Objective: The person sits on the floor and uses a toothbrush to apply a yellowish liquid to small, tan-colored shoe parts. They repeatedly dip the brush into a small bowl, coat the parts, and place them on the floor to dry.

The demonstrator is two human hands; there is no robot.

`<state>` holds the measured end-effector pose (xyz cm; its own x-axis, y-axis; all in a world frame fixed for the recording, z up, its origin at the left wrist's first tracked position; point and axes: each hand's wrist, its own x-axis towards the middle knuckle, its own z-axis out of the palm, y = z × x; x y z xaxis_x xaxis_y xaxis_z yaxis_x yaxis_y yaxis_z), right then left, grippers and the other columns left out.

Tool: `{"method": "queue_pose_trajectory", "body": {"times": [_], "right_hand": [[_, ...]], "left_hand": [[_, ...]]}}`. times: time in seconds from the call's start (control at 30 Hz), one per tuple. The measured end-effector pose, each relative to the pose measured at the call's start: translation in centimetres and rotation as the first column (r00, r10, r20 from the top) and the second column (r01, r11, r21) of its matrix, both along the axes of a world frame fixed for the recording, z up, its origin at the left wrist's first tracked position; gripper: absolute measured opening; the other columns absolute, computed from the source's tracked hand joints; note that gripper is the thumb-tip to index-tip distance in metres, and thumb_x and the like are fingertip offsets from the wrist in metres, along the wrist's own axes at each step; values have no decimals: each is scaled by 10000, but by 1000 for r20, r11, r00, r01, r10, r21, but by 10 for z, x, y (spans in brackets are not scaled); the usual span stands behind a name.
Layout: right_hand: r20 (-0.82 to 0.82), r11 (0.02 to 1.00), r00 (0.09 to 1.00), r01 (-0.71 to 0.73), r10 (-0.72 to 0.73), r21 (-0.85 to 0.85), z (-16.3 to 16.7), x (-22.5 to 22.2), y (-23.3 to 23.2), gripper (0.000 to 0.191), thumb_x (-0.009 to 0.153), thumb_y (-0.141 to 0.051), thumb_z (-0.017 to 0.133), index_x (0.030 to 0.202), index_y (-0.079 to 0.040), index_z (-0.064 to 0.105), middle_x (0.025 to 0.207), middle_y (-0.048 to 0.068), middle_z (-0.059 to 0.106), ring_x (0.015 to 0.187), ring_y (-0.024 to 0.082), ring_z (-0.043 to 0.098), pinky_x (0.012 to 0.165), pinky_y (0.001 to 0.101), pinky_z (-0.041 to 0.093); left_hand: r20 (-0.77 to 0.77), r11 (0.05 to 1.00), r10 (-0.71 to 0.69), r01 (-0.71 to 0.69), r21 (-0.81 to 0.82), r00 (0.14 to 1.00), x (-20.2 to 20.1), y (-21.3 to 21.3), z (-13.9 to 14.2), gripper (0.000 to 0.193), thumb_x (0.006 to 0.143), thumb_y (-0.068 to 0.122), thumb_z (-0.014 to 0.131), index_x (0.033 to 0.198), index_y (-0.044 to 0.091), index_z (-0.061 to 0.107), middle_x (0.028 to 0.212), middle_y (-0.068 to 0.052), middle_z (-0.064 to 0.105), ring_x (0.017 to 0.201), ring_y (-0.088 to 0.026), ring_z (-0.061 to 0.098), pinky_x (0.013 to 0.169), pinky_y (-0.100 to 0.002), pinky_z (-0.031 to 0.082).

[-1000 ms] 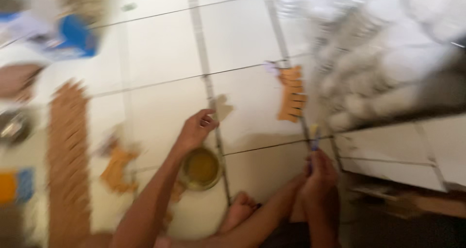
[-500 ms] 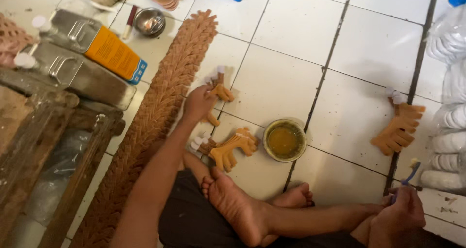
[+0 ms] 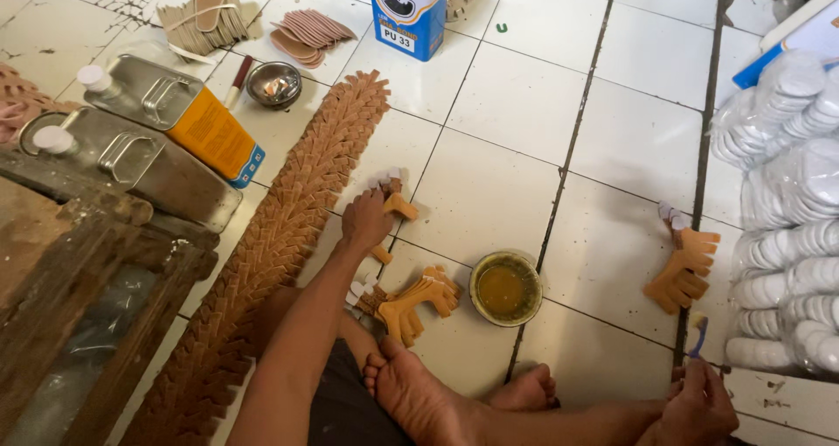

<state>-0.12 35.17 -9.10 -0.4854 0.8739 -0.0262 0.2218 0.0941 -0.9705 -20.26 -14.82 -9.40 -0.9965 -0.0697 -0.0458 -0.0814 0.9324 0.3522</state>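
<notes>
White glazed floor tiles (image 3: 516, 114) with dark grout lines, cracked at the far left corner. Left hand (image 3: 365, 219) pressed palm-down on the floor, fingers closed over a tan strap piece (image 3: 395, 200) with white-tipped ends, at the inner edge of the long strip of overlapped brown pieces (image 3: 280, 236). Right hand (image 3: 699, 402) low at the right edge, fingers pinched together on a small brush (image 3: 697, 334) with a blue handle, bristles up. Round, shallow glue bowl (image 3: 505, 287), yellow contents, on the floor between the hands, just ahead of the bare feet. Bundle of tan straps (image 3: 409, 299) fanned out beside the bowl; second bundle (image 3: 683, 261) to the right, near the bagged stacks of white discs (image 3: 786, 201). Two flat metal cans (image 3: 149, 140), white caps, one with an orange label, at left beside rough wooden planks (image 3: 70, 289). Small metal dish (image 3: 273, 83) and blue-and-white carton (image 3: 408, 13) farther out. Bare tile open between bowl and carton.
</notes>
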Motion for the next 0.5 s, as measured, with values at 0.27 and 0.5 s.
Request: {"method": "queue_pose_trajectory", "body": {"times": [0.27,0.5], "right_hand": [[-6,999,999,-54,54,3,4,3,-2,157,1020,-78,669,1129,26,713,833,22,615,650,73,505,542,225,379],[6,988,988,-151,151,22,4,15,-19,208,999,-73,653,1182,16,696,830,-16,577,654,60,481,544,223,373]], "left_hand": [[149,956,59,-99,276,987,-5,-10,23,469,890,300,626,1284,55,551,1095,-204,676,1052,-399,642,887,-506,497],[245,343,285,-337,877,927,21,-3,67,308,989,252,466,1152,88,670,992,-97,690,879,-211,663,756,-409,558]]}}
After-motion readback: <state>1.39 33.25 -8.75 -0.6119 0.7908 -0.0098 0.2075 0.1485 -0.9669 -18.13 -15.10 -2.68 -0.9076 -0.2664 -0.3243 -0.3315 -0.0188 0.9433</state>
